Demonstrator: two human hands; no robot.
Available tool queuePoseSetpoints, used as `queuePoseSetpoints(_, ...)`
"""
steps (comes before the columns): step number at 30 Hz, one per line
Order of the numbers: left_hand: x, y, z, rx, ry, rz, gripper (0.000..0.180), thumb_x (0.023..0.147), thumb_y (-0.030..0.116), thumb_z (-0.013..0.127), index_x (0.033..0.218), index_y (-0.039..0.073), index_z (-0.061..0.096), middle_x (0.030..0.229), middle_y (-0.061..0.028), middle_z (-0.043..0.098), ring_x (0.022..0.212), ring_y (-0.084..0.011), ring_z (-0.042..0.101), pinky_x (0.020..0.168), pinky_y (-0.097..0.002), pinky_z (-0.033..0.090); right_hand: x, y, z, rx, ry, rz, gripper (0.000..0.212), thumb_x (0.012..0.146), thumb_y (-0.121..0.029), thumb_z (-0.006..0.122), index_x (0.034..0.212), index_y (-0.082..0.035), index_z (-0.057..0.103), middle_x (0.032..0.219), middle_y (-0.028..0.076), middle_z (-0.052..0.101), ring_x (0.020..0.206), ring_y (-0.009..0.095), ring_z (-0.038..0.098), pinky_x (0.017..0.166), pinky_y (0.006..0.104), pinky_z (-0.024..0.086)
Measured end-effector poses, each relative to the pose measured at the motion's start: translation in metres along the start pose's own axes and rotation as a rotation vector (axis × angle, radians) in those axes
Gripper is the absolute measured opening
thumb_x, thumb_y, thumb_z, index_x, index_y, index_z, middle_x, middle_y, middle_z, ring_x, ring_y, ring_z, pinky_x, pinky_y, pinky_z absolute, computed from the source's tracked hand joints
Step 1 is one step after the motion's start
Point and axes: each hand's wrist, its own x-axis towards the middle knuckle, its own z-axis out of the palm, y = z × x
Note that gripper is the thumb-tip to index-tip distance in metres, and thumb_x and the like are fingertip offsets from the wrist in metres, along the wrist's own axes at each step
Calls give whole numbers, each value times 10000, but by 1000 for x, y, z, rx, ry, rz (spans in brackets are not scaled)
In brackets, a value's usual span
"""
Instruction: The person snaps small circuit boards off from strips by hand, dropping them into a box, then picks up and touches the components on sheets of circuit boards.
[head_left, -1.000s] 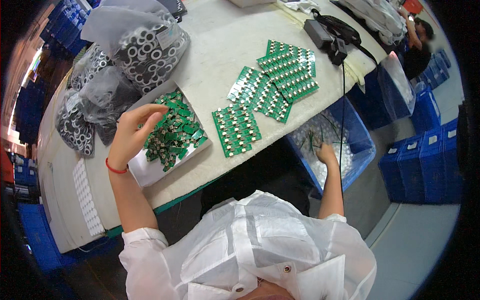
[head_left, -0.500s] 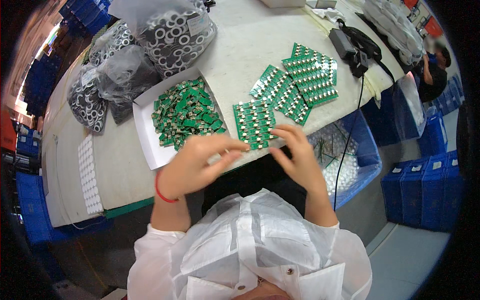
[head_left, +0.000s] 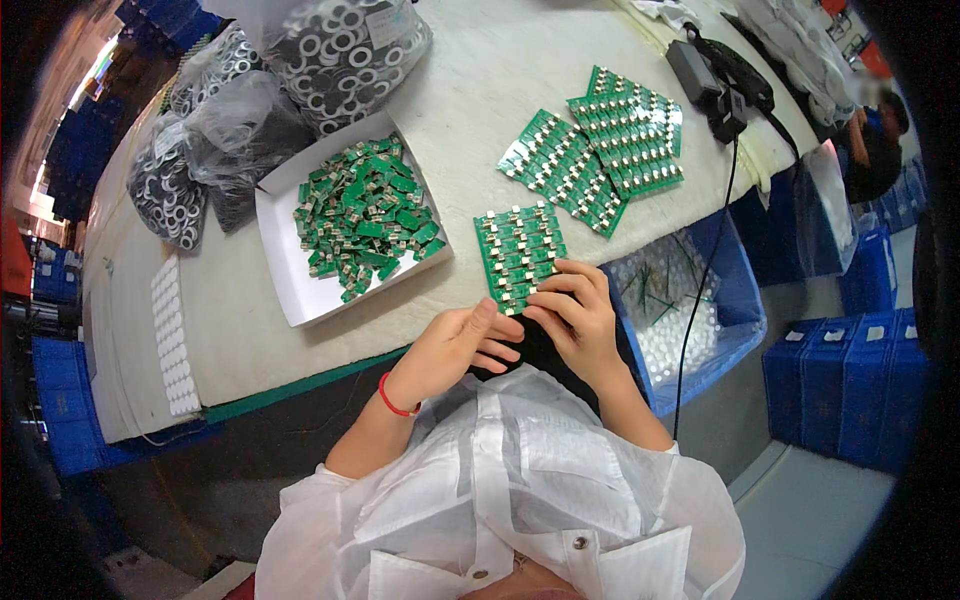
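A green circuit board panel (head_left: 518,250) with rows of small metal connectors sits at the table's front edge. My right hand (head_left: 580,325) pinches its near right corner, thumb at the lower edge and fingers along the side. Just below the near left corner is my left hand (head_left: 450,350), with a red band on its wrist; its fingers are apart and nothing shows in them. To the left, a white cardboard box (head_left: 292,290) contains a heap of small separate green boards (head_left: 370,215). Farther back on the right, several similar panels (head_left: 600,150) overlap in a fanned pile.
Clear plastic bags of black-and-white rings (head_left: 350,65) stand at the back left. A strip of white round stickers (head_left: 172,335) lies at far left. A blue bin (head_left: 735,330) with white pieces is below the table's right edge, crossed by a black cable (head_left: 715,250) from a power adapter (head_left: 692,72).
My left hand has moved back from the box side toward my body, its fingers spreading. My right hand has closed on the panel's corner. The whole view has shifted slightly.
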Motion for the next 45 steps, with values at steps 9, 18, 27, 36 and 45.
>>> queuePoseSetpoints(9, 5, -6, 7, -137, -146, -71, 539, 1002, 429, 334, 1192, -44, 507, 1091, -134, 613, 930, -196, 641, 759, -290, 541, -19, -13, -25, 147, 7, 53, 176, 668, -153, 777, 801, -98, 676, 863, 12, 622, 985, 265, 558, 845, 386, 399)
queuePoseSetpoints(18, 21, -6, 51, -453, -227, -14, 497, 862, 39, 481, 1338, -24, 352, 1260, -153, 535, 1096, -229, 581, 915, -370, 498, -27, -13, -69, 407, 50, 371, 126, 745, -18, 702, 870, -18, 686, 784, 75, 662, 702, 215, 595, 659, 307, 447)
queuePoseSetpoints(27, 33, -11, 74, -339, -325, -116, 533, 804, -26, 459, 1327, -36, 361, 1223, -137, 560, 1064, -208, 597, 906, -355, 502, 6, 35, -78, 112, 187, 388, 83, 821, -14, 630, 896, -14, 664, 849, 102, 636, 756, 219, 603, 641, 285, 468)
queuePoseSetpoints(36, 30, 2, 71, -370, -207, -76, 524, 802, 14, 476, 1314, -38, 379, 1203, -152, 574, 1012, -206, 622, 870, -337, 522, 46, 68, -71, -120, 294, 250, 118, 825, -75, 634, 933, -33, 657, 938, 121, 625, 899, 274, 581, 794, 364, 450)
queuePoseSetpoints(45, 34, 6, 74, -422, -244, -73, 478, 821, -10, 430, 1298, -37, 401, 1169, -128, 586, 978, -185, 625, 811, -324, 534, 96, 168, -82, -276, 246, 451, 557, 708, -265, 780, 1068, 99, 559, 1027, 209, 623, 898, 296, 599, 827, 382, 467)
